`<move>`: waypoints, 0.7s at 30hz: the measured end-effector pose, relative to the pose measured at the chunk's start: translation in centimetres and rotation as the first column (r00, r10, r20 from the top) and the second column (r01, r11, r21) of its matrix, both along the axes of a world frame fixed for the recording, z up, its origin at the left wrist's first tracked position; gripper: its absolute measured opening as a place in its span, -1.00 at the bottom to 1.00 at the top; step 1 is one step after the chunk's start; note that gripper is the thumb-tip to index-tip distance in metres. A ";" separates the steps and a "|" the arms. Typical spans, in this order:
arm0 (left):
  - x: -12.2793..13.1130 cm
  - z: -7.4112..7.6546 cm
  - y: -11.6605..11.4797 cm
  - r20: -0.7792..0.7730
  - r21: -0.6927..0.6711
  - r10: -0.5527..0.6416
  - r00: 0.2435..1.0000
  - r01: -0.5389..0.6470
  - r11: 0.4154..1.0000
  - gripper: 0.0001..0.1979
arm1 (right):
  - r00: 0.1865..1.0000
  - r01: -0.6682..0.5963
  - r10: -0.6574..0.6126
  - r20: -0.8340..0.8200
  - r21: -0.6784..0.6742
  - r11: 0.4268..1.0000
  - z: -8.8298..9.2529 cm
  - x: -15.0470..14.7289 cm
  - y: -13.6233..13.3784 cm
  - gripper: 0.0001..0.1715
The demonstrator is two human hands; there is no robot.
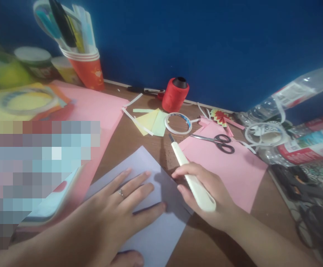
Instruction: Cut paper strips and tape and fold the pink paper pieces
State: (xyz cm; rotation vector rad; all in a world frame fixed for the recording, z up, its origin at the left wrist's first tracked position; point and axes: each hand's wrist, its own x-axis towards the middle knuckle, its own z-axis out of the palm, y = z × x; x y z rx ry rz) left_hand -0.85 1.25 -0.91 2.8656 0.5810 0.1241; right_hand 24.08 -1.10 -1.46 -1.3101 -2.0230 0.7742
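Note:
My left hand (128,202) lies flat with its fingers spread on a sheet of lavender paper (153,241), with a ring on one finger. The paper is set on the brown table with one corner pointing away from me. In my right hand (206,185) is a white utility knife (195,185), gripped between thumb and fingers. Its short dark blade points up and away, just beyond the paper's right edge and apart from it. Right of the knife, black-handled scissors (214,139) rest on a pink sheet (228,170).
A roll of tape (178,123), yellow and green paper scraps (150,122) and a red thread spool (175,94) are beyond the paper. An orange paper cup (86,70) of pens stands back left. Plastic bottles (303,148) lie at the right. A blue wall (206,44) closes the back.

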 end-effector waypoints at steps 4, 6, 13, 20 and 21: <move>0.4 0.5 0.2 0.025 -0.010 0.001 1.000 -0.001 1.000 -0.46 | 0.983 -0.177 0.169 0.069 0.129 0.976 -0.5 0.6 0.3 -0.57; 0.6 0.8 0.3 0.015 -0.028 0.010 1.000 -0.010 1.000 -0.49 | 0.972 -0.207 0.199 0.121 0.057 0.977 -0.4 0.9 0.7 -0.58; 0.9 1.0 0.2 0.032 -0.001 0.046 0.998 -0.046 0.999 -0.55 | 0.970 -0.182 0.189 0.154 -0.057 0.982 0.3 1.0 1.4 -0.56; 0.2 0.1 0.4 -0.031 0.092 0.012 0.999 -0.009 0.996 -0.35 | 0.980 -0.127 0.144 0.140 -0.124 0.984 0.7 0.2 1.3 -0.46; 0.2 0.1 0.3 -0.034 0.086 0.018 0.999 -0.015 0.996 -0.33 | 0.980 -0.115 0.134 0.144 -0.131 0.985 0.8 0.1 1.4 -0.46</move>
